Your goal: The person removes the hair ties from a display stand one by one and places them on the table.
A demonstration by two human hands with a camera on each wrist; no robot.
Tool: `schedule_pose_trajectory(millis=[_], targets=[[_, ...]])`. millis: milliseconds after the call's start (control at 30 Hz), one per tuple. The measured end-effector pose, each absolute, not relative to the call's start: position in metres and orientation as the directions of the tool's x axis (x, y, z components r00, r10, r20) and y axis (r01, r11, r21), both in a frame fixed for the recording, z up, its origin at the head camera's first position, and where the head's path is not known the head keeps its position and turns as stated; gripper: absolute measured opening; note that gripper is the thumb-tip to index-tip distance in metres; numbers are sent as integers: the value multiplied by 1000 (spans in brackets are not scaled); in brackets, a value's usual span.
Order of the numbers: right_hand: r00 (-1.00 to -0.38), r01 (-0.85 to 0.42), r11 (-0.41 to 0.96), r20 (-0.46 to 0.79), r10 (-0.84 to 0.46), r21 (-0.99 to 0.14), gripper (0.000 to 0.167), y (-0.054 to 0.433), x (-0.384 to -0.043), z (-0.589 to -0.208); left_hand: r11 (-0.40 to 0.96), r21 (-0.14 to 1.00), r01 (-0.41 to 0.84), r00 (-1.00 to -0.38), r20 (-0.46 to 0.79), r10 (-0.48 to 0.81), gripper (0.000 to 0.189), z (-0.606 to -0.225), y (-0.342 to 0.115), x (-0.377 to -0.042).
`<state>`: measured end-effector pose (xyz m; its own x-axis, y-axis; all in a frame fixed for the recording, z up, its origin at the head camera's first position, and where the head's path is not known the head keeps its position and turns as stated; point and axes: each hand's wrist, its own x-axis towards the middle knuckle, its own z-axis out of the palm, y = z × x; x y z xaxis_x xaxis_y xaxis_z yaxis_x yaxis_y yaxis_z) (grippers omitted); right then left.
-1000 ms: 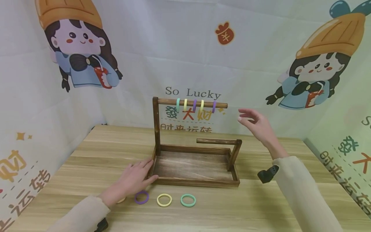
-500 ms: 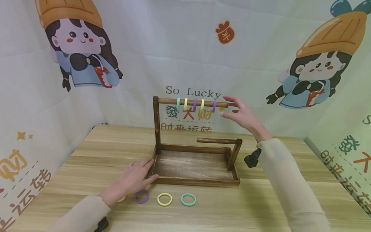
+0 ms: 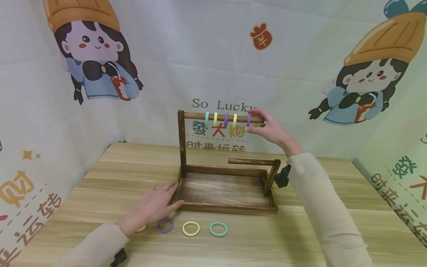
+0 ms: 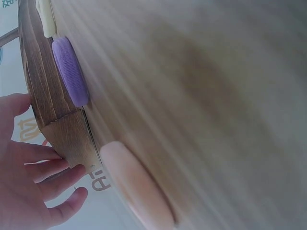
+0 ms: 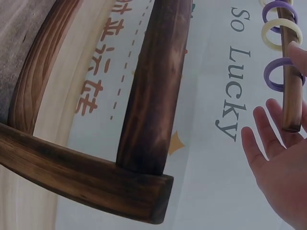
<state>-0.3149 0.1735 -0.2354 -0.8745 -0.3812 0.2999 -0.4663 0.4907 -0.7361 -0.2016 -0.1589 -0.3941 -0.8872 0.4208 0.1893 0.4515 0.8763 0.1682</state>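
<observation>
A dark wooden rack has a tray base (image 3: 230, 210) and a tall upper rod (image 3: 193, 115). Several rings hang on that rod: a green ring (image 3: 207, 120), yellow and purple ones, and a purple ring (image 3: 248, 121) nearest the free end. My right hand (image 3: 273, 129) is around the rod's free end, thumb and fingers on either side of this last ring; the right wrist view shows the fingers (image 5: 276, 136) fairly straight and spread, not closed on it. My left hand (image 3: 151, 205) rests with extended fingers on the tray's left end.
On the wooden table before the tray lie a purple ring (image 3: 165, 232), a yellow ring (image 3: 191, 235) and a green ring (image 3: 218, 235). A peach ring (image 4: 136, 187) is partly hidden by my left wrist in the head view. A lower bar (image 3: 251, 162) juts leftward from the right post.
My right hand has moved left from beyond the rod's free end to around the end purple ring. My left hand stays on the tray; the rings have not visibly moved.
</observation>
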Motion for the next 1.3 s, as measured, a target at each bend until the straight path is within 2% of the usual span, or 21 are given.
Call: schedule_pose_trajectory(millis=[733, 1300], targets=[[-877, -474, 465, 352, -328, -748, 48, 174, -324, -244, 877, 173, 448, -890, 182, 418, 64, -391, -158, -200], [-870, -492, 480, 384, -310, -726, 49, 187, -322, -247, 875, 161, 456, -882, 211, 421, 63, -393, -158, -201]])
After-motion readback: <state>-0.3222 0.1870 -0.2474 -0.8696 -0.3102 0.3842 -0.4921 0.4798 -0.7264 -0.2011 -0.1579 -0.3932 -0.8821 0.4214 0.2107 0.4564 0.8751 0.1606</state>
